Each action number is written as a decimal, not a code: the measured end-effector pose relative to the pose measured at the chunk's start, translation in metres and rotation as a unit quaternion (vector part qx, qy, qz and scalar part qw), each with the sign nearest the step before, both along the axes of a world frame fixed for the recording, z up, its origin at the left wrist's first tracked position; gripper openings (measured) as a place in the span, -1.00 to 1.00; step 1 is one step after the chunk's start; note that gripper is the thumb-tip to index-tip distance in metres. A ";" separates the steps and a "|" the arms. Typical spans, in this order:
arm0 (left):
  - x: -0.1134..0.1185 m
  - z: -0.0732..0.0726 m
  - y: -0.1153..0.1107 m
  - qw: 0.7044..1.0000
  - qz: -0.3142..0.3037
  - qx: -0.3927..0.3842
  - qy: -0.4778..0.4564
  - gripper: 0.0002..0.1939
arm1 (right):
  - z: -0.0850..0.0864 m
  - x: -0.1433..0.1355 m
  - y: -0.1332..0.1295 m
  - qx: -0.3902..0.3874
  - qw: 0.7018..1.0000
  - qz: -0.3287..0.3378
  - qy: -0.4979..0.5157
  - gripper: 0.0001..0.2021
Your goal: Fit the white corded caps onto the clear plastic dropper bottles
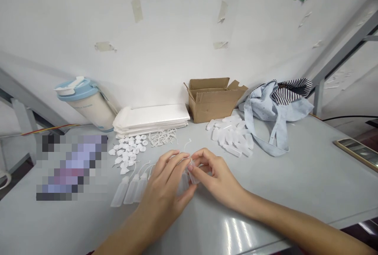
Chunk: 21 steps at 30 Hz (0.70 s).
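My right hand [220, 176] is closed, pinching a small translucent squeeze bottle [193, 177] between thumb and fingers. Around the same bottle curves my left hand [165, 186], fingers at its top and thumb near its base. Another bottle [183, 183] shows partly behind the left fingers. Left of that hand lie several bottles [119, 193] side by side, with white tops and thin curved tubes; the hand hides part of this row. White caps [126, 149] are heaped behind it, next to a pile of thin white tubes [162, 137]. Uncapped bottles [233, 137] lie in a heap at the right.
Behind stand a stack of white padded sheets or envelopes [153, 119], an open cardboard box [217, 105] and a blue-lidded tumbler [88, 103]. A light blue cloth bag [271, 109] and a phone [358, 152] lie right; a blurred-out object [73, 166] lies left on the grey table [295, 184].
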<state>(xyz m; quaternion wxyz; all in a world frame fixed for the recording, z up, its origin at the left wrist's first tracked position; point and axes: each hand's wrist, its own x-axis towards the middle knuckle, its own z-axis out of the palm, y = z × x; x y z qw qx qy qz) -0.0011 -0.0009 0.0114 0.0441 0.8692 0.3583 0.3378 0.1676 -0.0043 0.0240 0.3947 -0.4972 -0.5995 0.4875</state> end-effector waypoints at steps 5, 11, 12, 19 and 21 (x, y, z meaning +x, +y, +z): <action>-0.001 -0.003 0.003 0.998 -0.026 -0.058 0.025 -0.55 | 0.002 0.007 0.011 0.024 0.992 -0.029 -0.117 -0.76; -0.003 -0.008 0.005 0.990 -0.043 -0.118 0.057 -0.59 | -0.005 0.013 0.016 0.052 0.980 -0.005 -0.192 -0.76; -0.003 -0.008 0.005 0.990 -0.043 -0.122 0.059 -0.59 | -0.006 0.013 0.015 0.059 0.978 -0.001 -0.199 -0.76; -0.004 -0.008 0.005 0.987 -0.039 -0.130 0.085 -0.60 | -0.008 0.012 0.013 0.103 0.965 0.034 -0.240 -0.78; -0.003 -0.007 0.005 0.985 -0.043 -0.135 0.096 -0.59 | -0.008 0.013 0.013 0.109 0.962 0.044 -0.246 -0.79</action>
